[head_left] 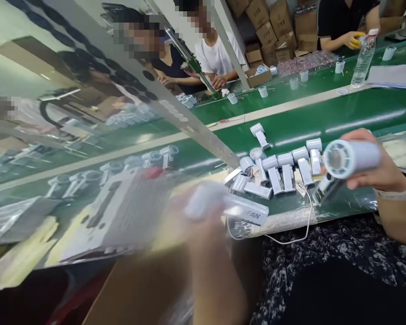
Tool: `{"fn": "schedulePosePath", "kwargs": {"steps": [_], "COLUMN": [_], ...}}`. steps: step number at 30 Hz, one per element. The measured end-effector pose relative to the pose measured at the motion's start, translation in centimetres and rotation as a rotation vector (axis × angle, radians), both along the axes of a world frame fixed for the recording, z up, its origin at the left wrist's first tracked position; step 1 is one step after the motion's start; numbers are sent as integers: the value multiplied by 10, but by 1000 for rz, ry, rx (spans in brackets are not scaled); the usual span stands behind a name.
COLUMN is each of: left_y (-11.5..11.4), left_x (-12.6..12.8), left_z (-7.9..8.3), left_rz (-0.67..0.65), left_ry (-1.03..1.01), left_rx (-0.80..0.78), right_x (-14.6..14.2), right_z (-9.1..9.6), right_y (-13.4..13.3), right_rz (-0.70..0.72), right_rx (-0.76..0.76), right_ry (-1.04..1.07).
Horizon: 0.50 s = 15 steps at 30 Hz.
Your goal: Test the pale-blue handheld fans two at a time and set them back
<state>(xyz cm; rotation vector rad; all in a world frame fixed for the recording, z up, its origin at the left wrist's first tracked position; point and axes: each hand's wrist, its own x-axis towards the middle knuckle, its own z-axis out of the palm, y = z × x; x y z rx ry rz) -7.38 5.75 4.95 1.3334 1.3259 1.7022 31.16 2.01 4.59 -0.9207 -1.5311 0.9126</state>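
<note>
My right hand is closed around a white handheld fan, held above the near edge of the green conveyor belt, its round head facing me. A thin white cable hangs from near it. My left hand is smeared by motion in the lower middle; it is at a white box marked "FAN", and its grip cannot be made out. A clear plastic bag lies at the belt edge by the box.
Several white fans lie in a row on the belt. A large shiny sheet fills the left side. Across the belt, other people sit with brown cardboard boxes behind them. A water bottle and papers are at far right.
</note>
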Motion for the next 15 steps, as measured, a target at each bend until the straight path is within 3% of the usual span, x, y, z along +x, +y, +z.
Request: {"fn": "schedulePosePath", "kwargs": {"steps": [4, 7, 9, 12, 14, 15], "left_y": [-13, -17, -4, 46, 96, 122], "left_x": [56, 109, 138, 164, 169, 167], "left_z": [-5, -19, -29, -35, -32, -29], "left_rz": [-330, -315, -349, -566, -755, -771], "left_ry": [191, 343, 375, 601, 907, 1065], "left_rx": [144, 514, 694, 643, 423, 223], "right_x": [-36, -58, -56, -23, 12, 33], "right_z": [-24, -42, -43, -32, -25, -25], "right_y": [6, -3, -7, -10, -15, -20], "right_rz": [162, 251, 257, 3, -296, -453], "right_rx": [-213, -265, -254, -267, -286, -306], "right_ry": [83, 91, 10, -197, -351, -432]}}
